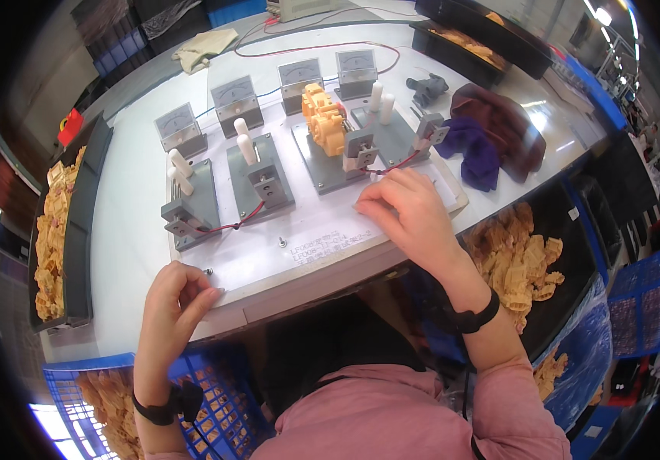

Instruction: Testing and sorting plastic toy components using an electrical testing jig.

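My left hand [170, 310] rests at the front left edge of a white board [257, 268], its fingers bent and the thumb apart from them, with nothing visible between. My right hand [414, 218] is closed, fingertips together, just in front of the third test fixture [322, 175]; whatever it may hold is hidden. On that fixture stands a yellow-orange plastic gearbox-like part [324, 121], beside a metal contact block [360, 149]. The other fixtures, the leftmost [198, 201], the second [275, 176] and the rightmost [399, 134], have white pegs and carry no yellow part.
Several analog meters [236, 96] line the back of the board. A dark bin [88, 230] of yellow parts stands left; black trays [460, 57] lie back right. Dark cloths [491, 126] sit right. Blue baskets [219, 391] and a black crate [575, 268] flank me below the table.
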Available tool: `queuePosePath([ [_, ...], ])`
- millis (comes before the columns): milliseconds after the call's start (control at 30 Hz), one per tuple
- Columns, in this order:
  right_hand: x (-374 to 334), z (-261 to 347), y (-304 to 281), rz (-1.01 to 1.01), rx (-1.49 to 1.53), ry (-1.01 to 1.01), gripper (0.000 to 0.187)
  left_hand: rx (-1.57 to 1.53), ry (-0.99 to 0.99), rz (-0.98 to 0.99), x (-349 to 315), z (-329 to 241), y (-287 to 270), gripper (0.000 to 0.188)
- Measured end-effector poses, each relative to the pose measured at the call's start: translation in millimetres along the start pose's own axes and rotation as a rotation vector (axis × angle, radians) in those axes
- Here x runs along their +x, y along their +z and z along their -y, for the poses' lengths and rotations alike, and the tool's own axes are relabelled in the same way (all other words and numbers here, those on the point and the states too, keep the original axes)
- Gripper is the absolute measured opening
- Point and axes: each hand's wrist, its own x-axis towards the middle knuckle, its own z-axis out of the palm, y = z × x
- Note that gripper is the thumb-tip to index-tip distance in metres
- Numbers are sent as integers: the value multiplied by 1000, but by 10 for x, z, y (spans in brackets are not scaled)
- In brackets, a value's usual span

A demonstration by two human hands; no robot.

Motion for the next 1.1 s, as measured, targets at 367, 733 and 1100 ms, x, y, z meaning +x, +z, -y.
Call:
queuePosePath([
  [367,-34,-34,-9,-44,19,-43,12,-10,-27,-8,-27,-22,2,16],
  [733,26,17,-72,-196,522,236,42,362,339,16,246,-1053,-117,19],
  [1100,213,108,76,-188,646,158,39,734,651,-20,1327,-1644,195,59],
])
